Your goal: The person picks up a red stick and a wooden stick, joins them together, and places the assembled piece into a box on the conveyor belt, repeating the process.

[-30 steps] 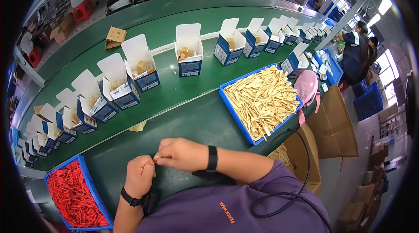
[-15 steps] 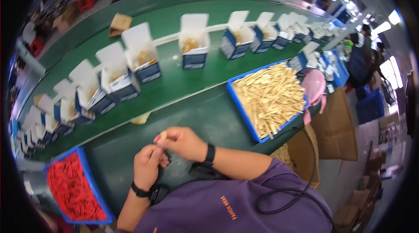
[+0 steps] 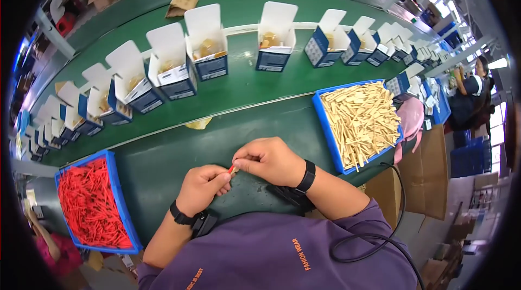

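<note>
Above the green work surface, my left hand (image 3: 203,189) and my right hand (image 3: 273,162) meet fingertip to fingertip. Between them shows a small red piece (image 3: 232,169), with a bit of something pale beside it; my fingers cover most of both. Both hands are closed in a pinch. On the left lies a blue tray (image 3: 122,201) heaped with thin red pieces (image 3: 92,203). To the right, another blue tray (image 3: 327,130) holds many short, pale wooden-looking sticks (image 3: 361,121).
A row of open white-and-blue boxes (image 3: 271,61) stands along the green conveyor (image 3: 239,86) ahead. A yellowish scrap (image 3: 199,123) lies by its near edge. Right of the stick tray are a pink bag (image 3: 411,118), an open carton (image 3: 426,173) and a black cable (image 3: 402,195). People are farther off.
The whole view has shifted, so boxes and trays sit differently in the picture. A pale piece showed at my right fingertips earlier; now red shows between both hands.
</note>
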A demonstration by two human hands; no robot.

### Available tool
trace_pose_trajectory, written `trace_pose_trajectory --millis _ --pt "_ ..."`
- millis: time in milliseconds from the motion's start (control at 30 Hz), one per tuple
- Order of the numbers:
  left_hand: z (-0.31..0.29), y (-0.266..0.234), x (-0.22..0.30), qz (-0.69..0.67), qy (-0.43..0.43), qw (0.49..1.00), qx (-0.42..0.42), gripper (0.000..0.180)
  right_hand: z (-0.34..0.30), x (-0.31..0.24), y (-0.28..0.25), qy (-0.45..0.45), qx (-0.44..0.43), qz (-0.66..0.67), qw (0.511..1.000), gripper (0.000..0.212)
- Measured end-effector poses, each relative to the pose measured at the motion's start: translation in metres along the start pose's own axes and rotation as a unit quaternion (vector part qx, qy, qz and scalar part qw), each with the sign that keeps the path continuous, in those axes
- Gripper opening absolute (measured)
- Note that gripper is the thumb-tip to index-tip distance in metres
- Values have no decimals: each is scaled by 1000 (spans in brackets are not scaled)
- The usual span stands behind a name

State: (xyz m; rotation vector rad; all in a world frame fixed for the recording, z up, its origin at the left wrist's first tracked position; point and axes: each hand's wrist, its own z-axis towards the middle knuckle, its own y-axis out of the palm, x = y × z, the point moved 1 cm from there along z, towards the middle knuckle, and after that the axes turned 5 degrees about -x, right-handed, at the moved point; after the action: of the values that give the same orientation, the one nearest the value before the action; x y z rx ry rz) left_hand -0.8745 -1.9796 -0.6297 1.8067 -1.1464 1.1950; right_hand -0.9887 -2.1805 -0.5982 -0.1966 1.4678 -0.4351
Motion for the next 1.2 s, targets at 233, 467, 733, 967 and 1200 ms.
trace_pose_trajectory --millis 233,467,733,967,1200 --pt "7 2 -6 -81 49 994 53 20 -2 -1 -177 48 443 -192 874 19" --pt "14 10 -4 -46 65 996 44 19 49 60 -266 120 325 -451 822 24" --pt "16 17 -3 -65 67 992 81 18 74 71 -275 132 238 -420 866 20" --pt "20 23 0 -56 62 993 82 18 71 102 -271 156 196 -447 859 19" --pt "25 27 -3 -67 62 993 71 18 75 111 -281 187 97 -451 867 20"
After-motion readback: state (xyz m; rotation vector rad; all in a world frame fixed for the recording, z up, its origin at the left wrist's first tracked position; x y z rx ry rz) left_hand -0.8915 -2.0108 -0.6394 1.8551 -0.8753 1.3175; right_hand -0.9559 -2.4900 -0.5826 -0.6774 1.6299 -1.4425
